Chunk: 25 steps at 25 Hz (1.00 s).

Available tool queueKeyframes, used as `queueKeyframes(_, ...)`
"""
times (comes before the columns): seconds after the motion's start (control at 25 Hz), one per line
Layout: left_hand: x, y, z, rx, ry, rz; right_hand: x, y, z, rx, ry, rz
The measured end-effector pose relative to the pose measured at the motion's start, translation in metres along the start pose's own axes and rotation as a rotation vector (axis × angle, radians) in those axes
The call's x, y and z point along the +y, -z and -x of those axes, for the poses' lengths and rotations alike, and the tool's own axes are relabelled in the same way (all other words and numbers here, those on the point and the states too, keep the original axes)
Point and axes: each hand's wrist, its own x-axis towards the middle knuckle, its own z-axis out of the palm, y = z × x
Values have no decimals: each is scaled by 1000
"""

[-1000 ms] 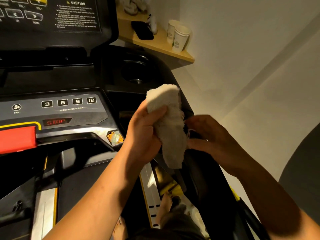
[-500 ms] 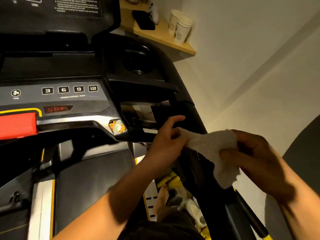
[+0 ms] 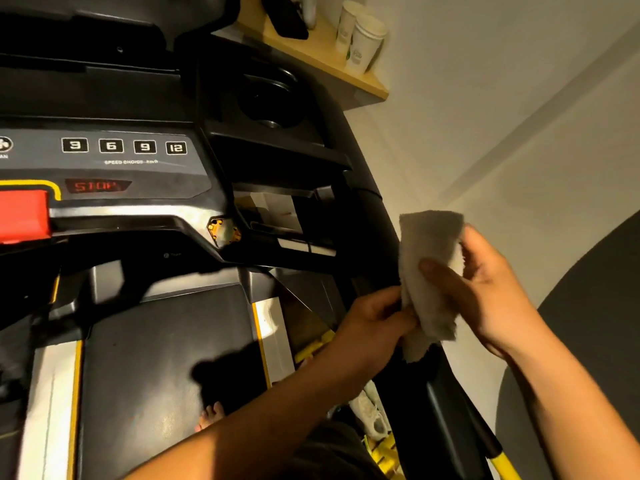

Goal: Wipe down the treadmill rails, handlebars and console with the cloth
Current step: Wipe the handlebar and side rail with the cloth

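Observation:
A folded white cloth (image 3: 429,258) hangs upright just above the treadmill's black right handlebar (image 3: 374,220). My right hand (image 3: 485,289) holds the cloth from the right, thumb pressed across its front. My left hand (image 3: 377,317) pinches the cloth's lower left edge beside the handlebar. The console (image 3: 131,174) fills the upper left, with speed buttons, a red STOP display and a red safety key. The black belt (image 3: 162,358) and its pale side rails (image 3: 273,341) lie below.
A wooden shelf (image 3: 329,53) behind the console carries two paper cups (image 3: 360,36) and a dark phone. A cup holder (image 3: 270,102) sits in the console's right wing. White wall stands close on the right. A bare foot and a shoe show below.
The cloth went from stretched sideways between both hands to folded upright. My right hand now holds its upper part and my left hand has slid down to its lower edge.

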Motion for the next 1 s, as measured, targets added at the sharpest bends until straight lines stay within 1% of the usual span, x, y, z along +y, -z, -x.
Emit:
queueKeyframes(0.08,-5,3,-9,130,126,111,23,-18,-36,66,98,306)
queueKeyframes(0.12,-10,6,-13,204,165,77,32,-28,-52,96,90,438)
queueKeyframes(0.16,-14,10,-17,267,155,-64,40,-34,-63,113,85,538)
queueKeyframes(0.2,-19,15,-19,307,103,-259,47,-40,-69,157,89,587)
queueKeyframes(0.24,-21,20,-20,333,40,-422,52,-42,-67,224,101,586)
queueKeyframes(0.32,-24,31,-18,380,-53,-616,53,-42,-46,365,215,634)
queueKeyframes(0.36,-29,35,-17,368,-73,-665,54,-40,-34,388,270,688)
queueKeyframes(0.4,-36,37,-15,332,-79,-699,57,-37,-24,346,311,753)
queueKeyframes(0.44,-42,36,-12,284,-101,-736,59,-33,-15,259,336,819)
queueKeyframes(0.48,-47,35,-10,251,-166,-797,63,-30,-5,154,354,880)
queueKeyframes(0.52,-52,37,-7,276,-295,-870,67,-30,10,71,354,930)
queueKeyframes(0.56,-60,42,-7,338,-445,-980,71,-31,27,32,327,960)
queueKeyframes(0.6,-65,49,-8,401,-573,-1138,73,-33,41,17,302,978)
queueKeyframes(0.64,-62,55,-9,436,-634,-1375,72,-34,47,4,289,985)
queueKeyframes(0.68,-53,63,-7,424,-601,-1638,67,-38,42,-19,280,989)
queueKeyframes(0.72,-40,69,-4,410,-539,-1845,61,-44,27,-37,267,994)
queueKeyframes(0.76,-25,75,-2,397,-455,-1969,55,-53,3,-36,257,999)
queueKeyframes(0.88,0,89,-3,426,-241,-2184,34,-75,-89,11,151,1004)
queueKeyframes(0.92,1,92,-1,440,-220,-2227,33,-80,-108,17,120,1017)
queueKeyframes(1.0,-2,99,-1,439,-256,-2276,40,-83,-110,30,59,1052)
